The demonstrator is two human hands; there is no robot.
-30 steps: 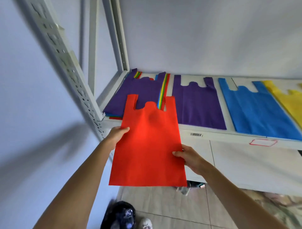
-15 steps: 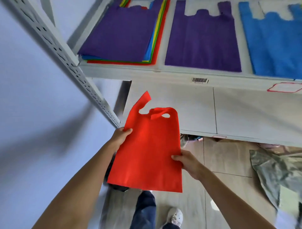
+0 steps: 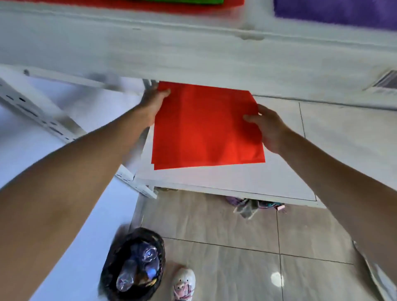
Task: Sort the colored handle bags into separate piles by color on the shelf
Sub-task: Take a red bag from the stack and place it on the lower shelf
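Note:
A red handle bag [image 3: 206,129] lies flat over the left part of the lower white shelf [image 3: 236,180], its handle end hidden under the upper shelf's front beam [image 3: 193,49]. My left hand [image 3: 153,101] grips the bag's far left edge, thumb on top. My right hand [image 3: 267,126] holds the right edge, thumb on top. At the top of the view, on the upper shelf, a strip of the mixed pile shows red and green [image 3: 150,2], and a purple bag [image 3: 335,10] lies to its right.
The perforated white shelf upright [image 3: 43,118] runs down the left. On the tiled floor below stand a black bin bag with plastic bottles [image 3: 135,266] and my white shoe [image 3: 183,283]. Some crumpled cloth [image 3: 249,206] lies under the lower shelf.
The view has dropped from the upper shelf to the lower one. Both hands have carried the red bag down and forward onto the lower shelf, its handles now out of sight.

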